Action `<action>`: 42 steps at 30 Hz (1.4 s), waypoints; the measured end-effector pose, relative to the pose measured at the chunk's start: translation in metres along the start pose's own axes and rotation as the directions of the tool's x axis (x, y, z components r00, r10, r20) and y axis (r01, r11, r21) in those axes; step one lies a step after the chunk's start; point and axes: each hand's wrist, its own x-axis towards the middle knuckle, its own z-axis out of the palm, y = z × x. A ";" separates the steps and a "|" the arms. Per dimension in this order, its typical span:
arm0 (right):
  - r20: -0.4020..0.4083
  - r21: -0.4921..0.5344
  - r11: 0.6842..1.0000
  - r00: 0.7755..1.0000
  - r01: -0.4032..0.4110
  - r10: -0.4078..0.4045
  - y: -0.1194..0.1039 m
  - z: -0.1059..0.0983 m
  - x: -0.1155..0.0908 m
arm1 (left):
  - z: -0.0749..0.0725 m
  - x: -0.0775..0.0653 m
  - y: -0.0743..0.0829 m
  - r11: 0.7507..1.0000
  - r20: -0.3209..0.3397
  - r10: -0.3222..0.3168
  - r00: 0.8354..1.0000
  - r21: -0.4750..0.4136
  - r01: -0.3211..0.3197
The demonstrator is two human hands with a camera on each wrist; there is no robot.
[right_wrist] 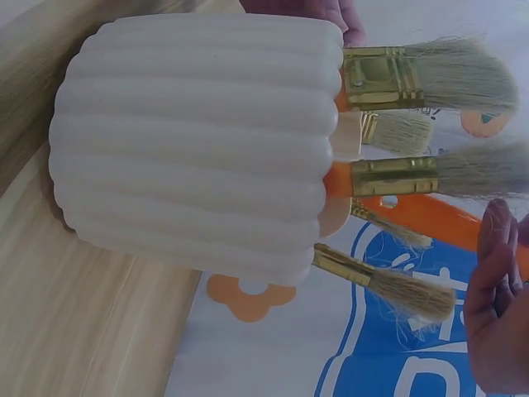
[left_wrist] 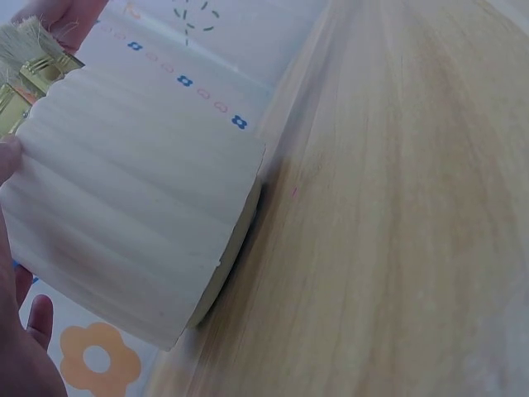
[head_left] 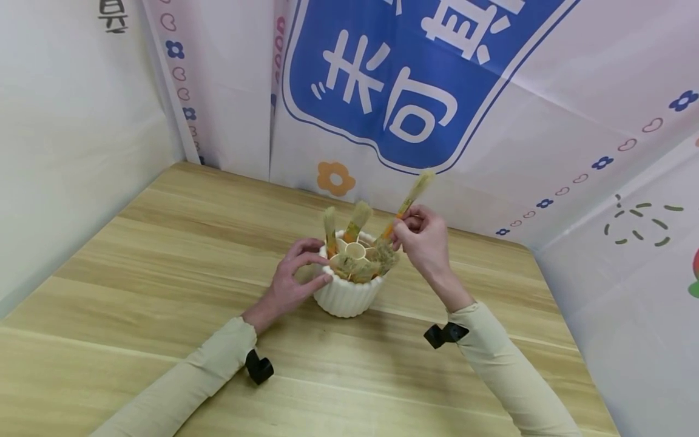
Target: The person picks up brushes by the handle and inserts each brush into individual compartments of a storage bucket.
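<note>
A white ribbed pot stands on the table, its inside split by a cream divider with a round middle compartment. Several paintbrushes with orange handles and brass-coloured ferrules stand in it, bristles up. My left hand holds the pot at its left rim, thumb on the near side and fingers further round. Over the right rim, my right hand pinches one paintbrush by its orange handle. That brush leans to the right, bristles upward; its handle end overlaps the pot's opening in the right wrist view.
The wooden table reaches back to a printed backdrop with a blue sign and flowers. White side walls rise left and right. A black wrist mount sits on each sleeve.
</note>
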 end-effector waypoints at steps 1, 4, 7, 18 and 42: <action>0.007 -0.004 1.000 1.000 -0.002 0.002 0.003 0.001 0.002 | 0.000 0.000 0.000 1.000 0.000 0.002 1.000 0.001 -0.002; 0.032 -0.021 1.000 0.999 0.001 0.000 0.010 0.003 0.006 | 0.000 0.000 0.000 1.000 0.000 0.009 1.000 0.005 -0.009; 0.059 -0.023 1.000 0.998 0.021 -0.020 0.012 0.006 0.008 | -0.001 -0.001 0.001 1.000 0.002 0.007 1.000 0.005 -0.007; 0.095 -0.031 0.993 0.990 0.112 -0.109 0.015 0.009 0.009 | 0.000 -0.002 -0.005 1.000 -0.002 0.014 1.000 -0.013 -0.014; 0.260 -0.245 0.969 0.965 0.037 0.029 0.015 0.002 0.014 | 0.000 0.000 0.002 1.000 0.000 0.002 1.000 -0.018 -0.002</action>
